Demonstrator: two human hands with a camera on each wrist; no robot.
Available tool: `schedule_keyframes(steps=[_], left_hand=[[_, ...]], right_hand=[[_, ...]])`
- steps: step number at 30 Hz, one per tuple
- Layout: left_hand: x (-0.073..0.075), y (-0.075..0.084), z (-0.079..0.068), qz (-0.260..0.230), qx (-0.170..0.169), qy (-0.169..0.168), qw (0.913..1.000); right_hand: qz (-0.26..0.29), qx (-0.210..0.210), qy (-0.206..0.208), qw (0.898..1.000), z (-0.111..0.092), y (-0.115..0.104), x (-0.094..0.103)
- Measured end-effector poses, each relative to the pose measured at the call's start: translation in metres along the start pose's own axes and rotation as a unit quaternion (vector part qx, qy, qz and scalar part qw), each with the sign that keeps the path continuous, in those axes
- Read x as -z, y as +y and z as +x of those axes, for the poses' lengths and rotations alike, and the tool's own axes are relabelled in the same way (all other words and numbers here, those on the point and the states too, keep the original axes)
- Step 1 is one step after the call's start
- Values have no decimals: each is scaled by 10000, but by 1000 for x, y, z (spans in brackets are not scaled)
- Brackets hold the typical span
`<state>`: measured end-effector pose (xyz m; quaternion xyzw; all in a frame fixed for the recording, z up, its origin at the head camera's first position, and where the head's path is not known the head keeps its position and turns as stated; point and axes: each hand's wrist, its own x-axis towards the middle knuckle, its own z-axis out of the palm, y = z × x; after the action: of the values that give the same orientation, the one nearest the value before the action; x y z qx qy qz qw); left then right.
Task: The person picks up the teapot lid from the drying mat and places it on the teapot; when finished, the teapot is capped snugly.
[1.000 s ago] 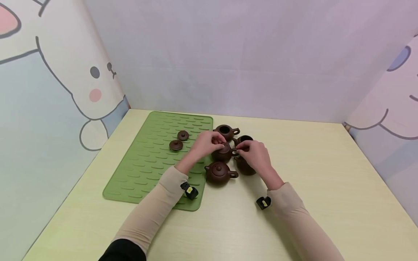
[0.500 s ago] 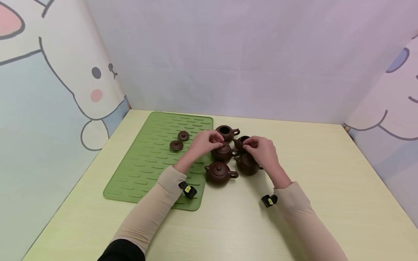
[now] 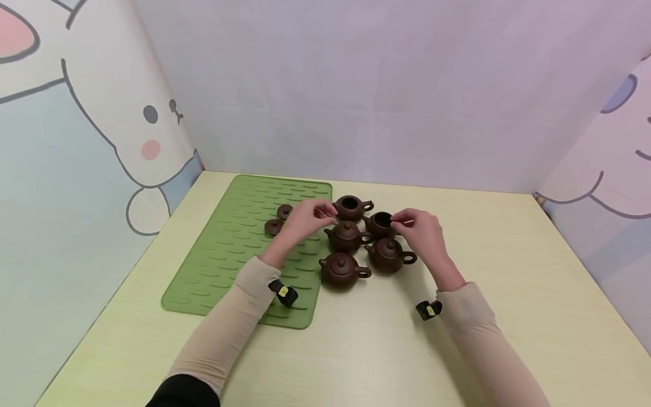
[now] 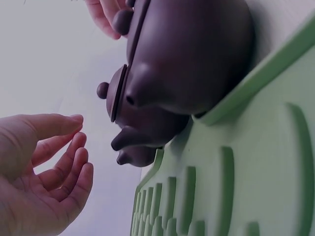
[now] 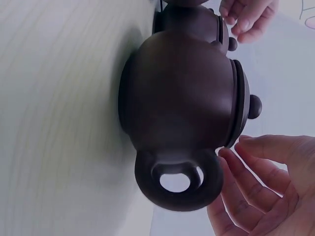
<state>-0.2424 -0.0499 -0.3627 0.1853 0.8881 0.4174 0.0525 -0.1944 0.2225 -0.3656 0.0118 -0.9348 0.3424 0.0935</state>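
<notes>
Several dark brown clay teapots stand close together beside the green mat. Lids sit on the middle teapot (image 3: 346, 237), the front teapot (image 3: 339, 272) and the right teapot (image 3: 386, 257). The back teapot (image 3: 350, 210) and the back-right teapot (image 3: 376, 227) are uncovered. My left hand (image 3: 305, 220) hovers left of the middle teapot, fingers loosely curled around nothing. By the back-right teapot's rim is my right hand (image 3: 421, 229), thumb and fingertips close together, with nothing visible between them; it hides that pot's handle. Two loose lids, a far lid (image 3: 284, 211) and a nearer lid (image 3: 273, 227), lie on the mat.
The ridged green mat (image 3: 218, 265) covers the left part of the pale wooden table (image 3: 508, 271). A plain pale wall (image 3: 376, 113) rises behind the table. Printed cartoon panels flank both sides.
My left hand has let go of the middle teapot's lid and drawn left. My right hand has moved from near the middle teapot's handle rightward, uncovering the right teapot's lid.
</notes>
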Motion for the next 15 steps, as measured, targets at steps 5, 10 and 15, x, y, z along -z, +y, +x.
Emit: schedule_keyframes(steps=[5,10,15], left_hand=[[5,-5,-1,21,28,55,10000],[11,-11,-2,54,68,131,9999],[18,-19,-4,85,100,219,9997]], right_hand=[[1,-33,99,9999,0,5,2],[-30,-124,199,9997,1,11,5],[-15,-237,225,9995,2,17,7]])
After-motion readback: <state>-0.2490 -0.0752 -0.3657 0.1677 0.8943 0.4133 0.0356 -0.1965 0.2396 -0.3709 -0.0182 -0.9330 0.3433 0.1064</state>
